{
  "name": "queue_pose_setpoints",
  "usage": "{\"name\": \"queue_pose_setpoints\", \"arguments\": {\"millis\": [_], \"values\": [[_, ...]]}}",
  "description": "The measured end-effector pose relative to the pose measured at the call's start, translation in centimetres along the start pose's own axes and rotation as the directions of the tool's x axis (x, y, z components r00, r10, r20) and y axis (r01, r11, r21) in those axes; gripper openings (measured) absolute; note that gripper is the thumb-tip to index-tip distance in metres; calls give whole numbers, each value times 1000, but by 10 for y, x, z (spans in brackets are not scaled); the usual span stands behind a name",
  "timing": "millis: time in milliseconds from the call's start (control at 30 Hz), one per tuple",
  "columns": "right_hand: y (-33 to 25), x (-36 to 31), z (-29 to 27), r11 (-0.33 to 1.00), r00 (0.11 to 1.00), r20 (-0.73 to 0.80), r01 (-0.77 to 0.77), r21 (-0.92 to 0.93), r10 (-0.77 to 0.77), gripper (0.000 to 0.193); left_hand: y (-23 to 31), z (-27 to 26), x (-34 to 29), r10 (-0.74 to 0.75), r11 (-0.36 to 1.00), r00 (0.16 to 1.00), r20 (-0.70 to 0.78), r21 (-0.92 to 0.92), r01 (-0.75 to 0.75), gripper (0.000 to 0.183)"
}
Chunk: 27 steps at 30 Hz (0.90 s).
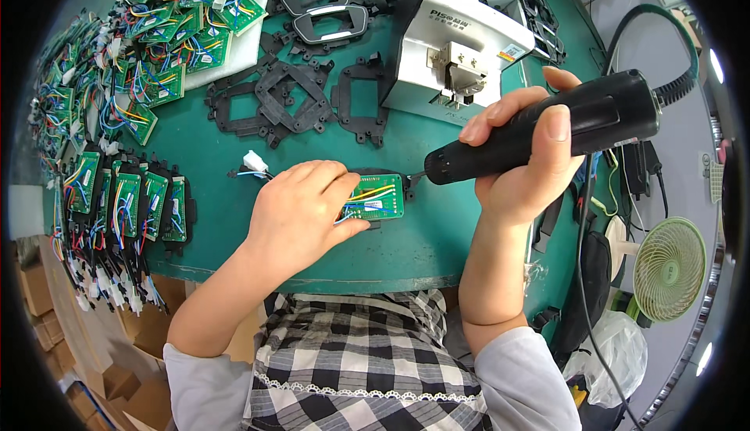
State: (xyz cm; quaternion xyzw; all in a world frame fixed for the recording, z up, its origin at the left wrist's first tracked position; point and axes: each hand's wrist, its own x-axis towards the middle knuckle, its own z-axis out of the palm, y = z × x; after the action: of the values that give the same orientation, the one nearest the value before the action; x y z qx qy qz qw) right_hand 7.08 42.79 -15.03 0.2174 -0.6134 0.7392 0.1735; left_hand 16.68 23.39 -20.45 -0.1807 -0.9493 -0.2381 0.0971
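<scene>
My left hand [301,200] presses a green circuit board [383,196] with yellow and blue wires down on the table, its fingers curled over the board's left part. Under the board, edges of a black plastic frame show. A white connector [254,161] on short wires sticks out beyond my left knuckles. In my right hand [527,146] is a black electric screwdriver [547,128], lying nearly level with its tip pointing left. The tip meets the right end of the black frame, beside the board. Whether a screw sits there is too small to tell.
Black plastic frames [293,95] lie beyond my hands, near a silver screw feeder machine [461,48]. Piles of wired circuit boards [168,83] cover the far left, and a row of boards on frames [129,200] stands nearer. A coiled cable [680,83] trails from the screwdriver; a green fan [669,269] stands right.
</scene>
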Motion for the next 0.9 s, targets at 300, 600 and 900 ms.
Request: {"name": "queue_pose_setpoints", "arguments": {"millis": [300, 600, 900], "values": [[0, -4, 16, 997, 999, -45, -1, 78, 5, 57, -2, 2, -2, -33, 997, 999, -9, -68, 32, 49], [9, -7, 20, 999, 997, 68, 25, -32, -23, 59, -2, 1, -1, -49, 995, 999, 6, -88, 49, 48], [18, -17, 19, 988, 976, 152, 151, 24, -153, 59, -1, 0, 0, -69, 993, 997, 32, -94, 71, 47]]}}
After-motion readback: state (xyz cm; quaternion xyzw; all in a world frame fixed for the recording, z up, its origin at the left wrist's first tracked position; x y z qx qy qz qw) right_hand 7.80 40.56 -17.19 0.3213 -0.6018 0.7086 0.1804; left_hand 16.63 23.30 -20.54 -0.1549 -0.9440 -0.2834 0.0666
